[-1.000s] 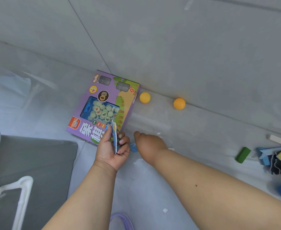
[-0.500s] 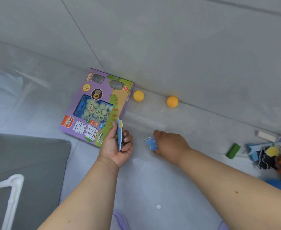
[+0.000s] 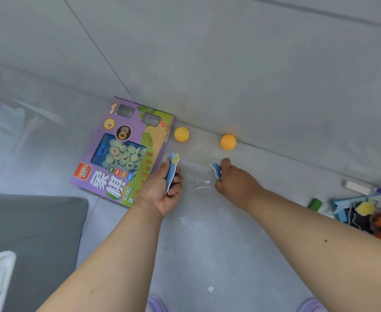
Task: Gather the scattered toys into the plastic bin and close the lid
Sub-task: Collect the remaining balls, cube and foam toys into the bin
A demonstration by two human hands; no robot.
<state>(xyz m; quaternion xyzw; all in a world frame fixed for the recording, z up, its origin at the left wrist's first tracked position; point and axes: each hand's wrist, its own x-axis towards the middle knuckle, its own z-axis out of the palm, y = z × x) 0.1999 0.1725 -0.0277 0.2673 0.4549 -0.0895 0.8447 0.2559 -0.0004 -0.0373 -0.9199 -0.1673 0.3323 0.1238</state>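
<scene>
Toys lie scattered over the grey floor (image 3: 230, 255) along the foot of the wall (image 3: 230, 64); the bin does not show in the head view. A purple game box (image 3: 126, 152) lies flat by the wall, and two orange balls (image 3: 181, 134) (image 3: 228, 142) rest just right of it against the wall's base, apart from each other. The left hand (image 3: 162, 190) has its fingers curled round a few flat blue foam pieces (image 3: 172, 170), held on edge just beside the box's right side. The right hand (image 3: 236, 183) pinches one more blue piece (image 3: 217, 170) between thumb and fingers, below the right ball and near the floor; whether the piece touches the floor cannot be told. Farther right lie a green block (image 3: 315, 204), a white block (image 3: 357, 188) and a heap of blue, black, yellow and orange toys (image 3: 365, 215). A grey mat (image 3: 34, 233) covers the lower left, with a white frame (image 3: 0, 273) over it. Purple slippers (image 3: 155, 305) show at the bottom edge.
</scene>
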